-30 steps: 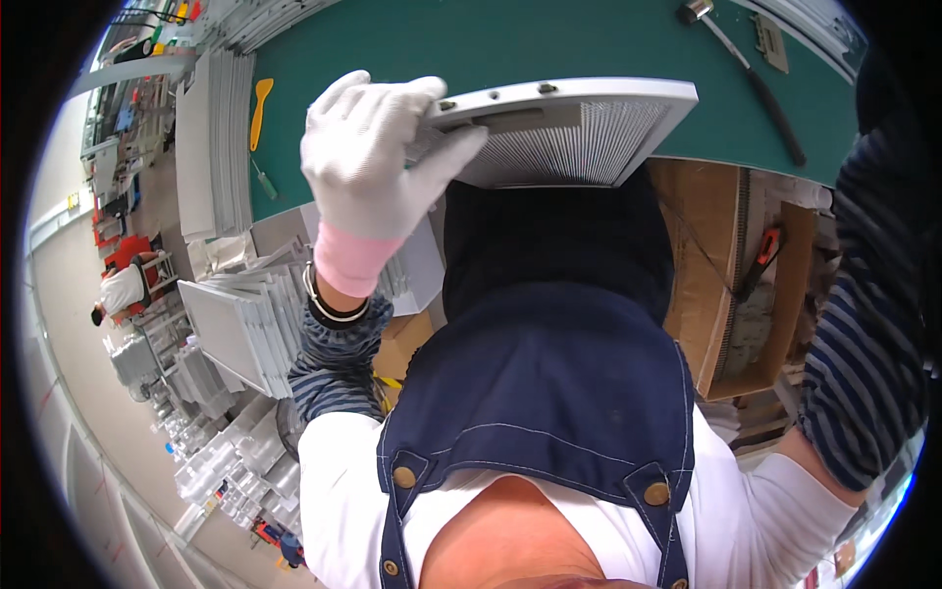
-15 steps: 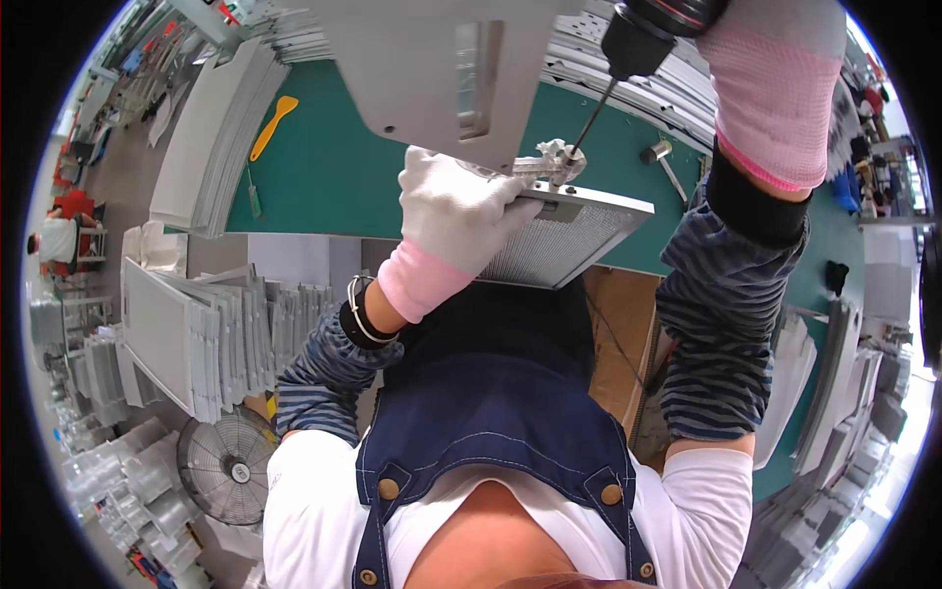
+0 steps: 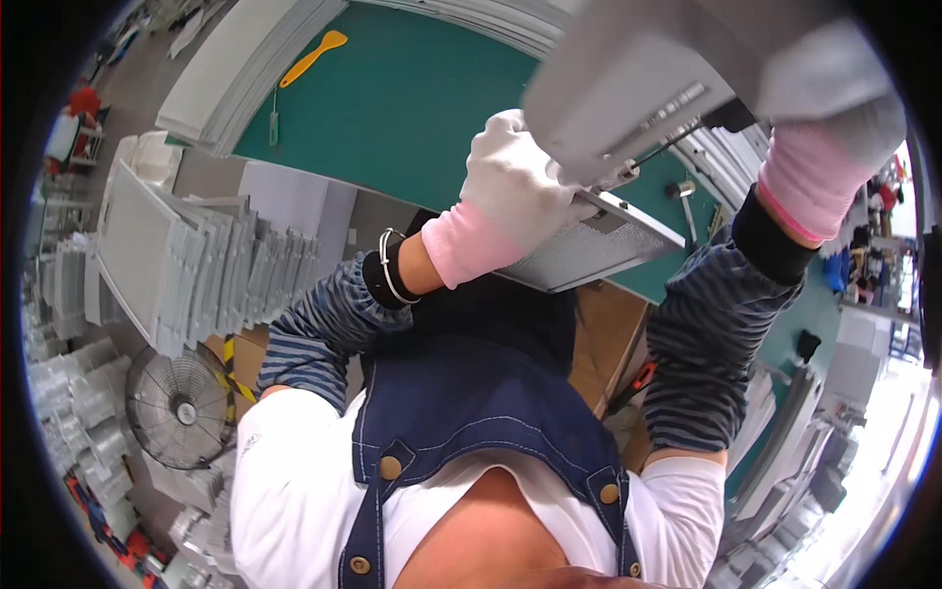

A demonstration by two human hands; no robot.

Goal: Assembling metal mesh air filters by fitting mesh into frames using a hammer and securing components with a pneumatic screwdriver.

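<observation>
My left hand (image 3: 530, 191), in a white and pink glove, is closed on the near edge of a framed metal mesh panel (image 3: 589, 250), which is tilted over the bench edge. My right hand (image 3: 834, 123), gloved alike, grips a power screwdriver (image 3: 731, 116); its body is mostly hidden, and only the black nose and long thin bit show. The bit points down left to a small metal fitting (image 3: 618, 177) at the panel's top edge; whether it touches cannot be made out. A blurred grey sheet-metal piece (image 3: 628, 88) looms in front, covering part of both hands.
On the green bench (image 3: 422, 88) lie a yellow scraper (image 3: 319, 57), a green-handled screwdriver (image 3: 274, 128) and a hammer (image 3: 679, 191). White panels (image 3: 231, 74) are stacked at its far left. Framed panels (image 3: 147, 255) stand at left, near a floor fan (image 3: 184, 407).
The view has shifted. My left hand and the mesh panel sit further right in view, and my right hand has moved right and lower. The sheet-metal piece now covers most of the power screwdriver.
</observation>
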